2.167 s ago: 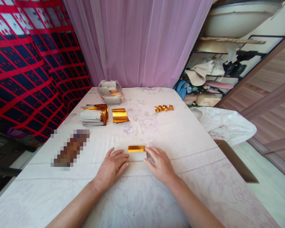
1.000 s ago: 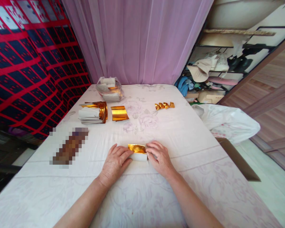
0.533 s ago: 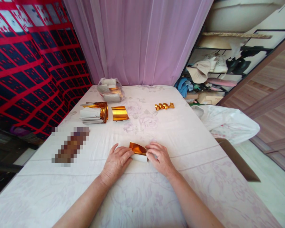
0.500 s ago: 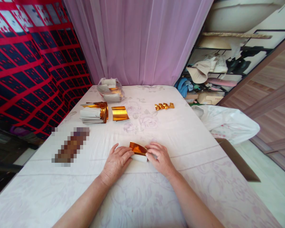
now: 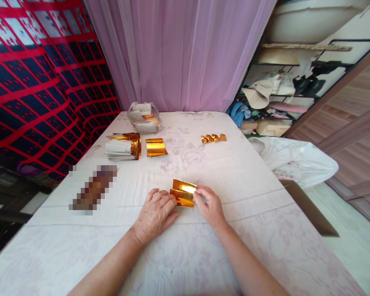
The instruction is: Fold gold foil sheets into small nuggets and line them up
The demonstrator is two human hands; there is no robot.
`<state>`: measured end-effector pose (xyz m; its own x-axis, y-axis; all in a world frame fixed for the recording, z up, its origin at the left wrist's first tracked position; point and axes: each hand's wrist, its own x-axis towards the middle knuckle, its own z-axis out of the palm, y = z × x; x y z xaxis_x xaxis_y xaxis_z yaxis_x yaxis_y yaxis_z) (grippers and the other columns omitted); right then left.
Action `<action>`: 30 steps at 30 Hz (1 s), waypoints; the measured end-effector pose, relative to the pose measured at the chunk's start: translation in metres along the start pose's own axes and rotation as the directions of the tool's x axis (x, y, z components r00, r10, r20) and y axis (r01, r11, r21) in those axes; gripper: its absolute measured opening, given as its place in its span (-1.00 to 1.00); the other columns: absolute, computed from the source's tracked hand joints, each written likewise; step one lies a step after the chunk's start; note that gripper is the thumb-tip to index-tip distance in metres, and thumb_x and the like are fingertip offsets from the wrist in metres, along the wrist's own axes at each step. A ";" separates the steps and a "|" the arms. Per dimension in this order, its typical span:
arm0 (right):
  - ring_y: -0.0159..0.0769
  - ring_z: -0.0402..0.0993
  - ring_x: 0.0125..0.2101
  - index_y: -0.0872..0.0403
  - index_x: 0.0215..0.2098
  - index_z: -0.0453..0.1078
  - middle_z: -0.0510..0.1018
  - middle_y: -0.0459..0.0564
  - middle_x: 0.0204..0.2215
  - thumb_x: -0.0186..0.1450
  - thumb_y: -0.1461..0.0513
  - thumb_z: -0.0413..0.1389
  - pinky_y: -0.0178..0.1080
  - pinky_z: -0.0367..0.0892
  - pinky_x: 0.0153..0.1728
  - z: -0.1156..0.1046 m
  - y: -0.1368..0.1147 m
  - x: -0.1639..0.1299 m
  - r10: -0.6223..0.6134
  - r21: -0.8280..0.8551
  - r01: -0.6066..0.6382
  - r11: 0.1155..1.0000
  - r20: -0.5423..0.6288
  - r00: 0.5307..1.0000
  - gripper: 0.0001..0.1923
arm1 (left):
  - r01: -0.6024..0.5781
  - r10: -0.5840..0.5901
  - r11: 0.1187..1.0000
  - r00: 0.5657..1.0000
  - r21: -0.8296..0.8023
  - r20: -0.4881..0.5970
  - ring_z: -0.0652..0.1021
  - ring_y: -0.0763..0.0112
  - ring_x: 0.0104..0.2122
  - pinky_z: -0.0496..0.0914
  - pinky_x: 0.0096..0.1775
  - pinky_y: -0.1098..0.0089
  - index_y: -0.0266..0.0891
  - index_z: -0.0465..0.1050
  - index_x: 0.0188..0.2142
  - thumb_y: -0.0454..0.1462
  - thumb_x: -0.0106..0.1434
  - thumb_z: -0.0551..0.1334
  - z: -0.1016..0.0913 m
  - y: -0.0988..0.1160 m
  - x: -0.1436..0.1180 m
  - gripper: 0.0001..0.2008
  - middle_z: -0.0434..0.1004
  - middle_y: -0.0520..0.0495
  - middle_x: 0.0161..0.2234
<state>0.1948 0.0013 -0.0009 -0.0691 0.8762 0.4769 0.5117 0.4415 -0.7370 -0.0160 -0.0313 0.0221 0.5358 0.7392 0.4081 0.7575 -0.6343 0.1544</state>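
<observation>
A sheet of gold foil paper (image 5: 185, 197) lies in front of me, creased lengthwise with its shiny gold side showing. My right hand (image 5: 210, 205) pinches its right end between thumb and fingers. At the other end, the bent fingers of my left hand (image 5: 158, 209) hold the left edge down against the table; its thumb rests below, apart from the paper. Farther off, a single curved gold sheet (image 5: 156, 147) sits beside a stack of gold-and-white foil papers (image 5: 120, 150). Folded gold pieces (image 5: 213, 138) form a short row at the far right.
A clear plastic bag (image 5: 144, 118) of more papers stands at the table's back left. A pixelated patch (image 5: 94, 189) covers something on the left. The table has a flowered cloth (image 5: 191, 255). A white plastic bag (image 5: 302, 160) and a shelf with a cap (image 5: 259, 92) are to the right.
The gold foil paper has opened out, with two gold bands facing up where a white strip showed before. My right hand has turned to pinch its right end.
</observation>
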 end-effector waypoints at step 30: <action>-0.30 0.51 -0.38 0.07 -0.11 0.39 0.58 -0.01 -0.36 0.30 0.10 0.05 -0.28 0.40 -0.35 -0.005 -0.018 0.003 0.120 0.172 -0.125 0.977 0.042 0.992 -0.72 | 0.497 -0.479 0.344 0.822 -0.796 0.307 0.46 0.40 -0.41 0.34 -0.36 0.45 -0.27 0.45 -0.03 -0.06 0.30 0.08 0.014 0.005 0.011 -0.59 0.52 0.00 -0.38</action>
<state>0.1898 -0.0054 0.0167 -0.0435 0.9302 0.3644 0.3614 0.3547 -0.8623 -0.0008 -0.0232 0.0145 0.1921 0.9813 -0.0142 0.2303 -0.0310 0.9726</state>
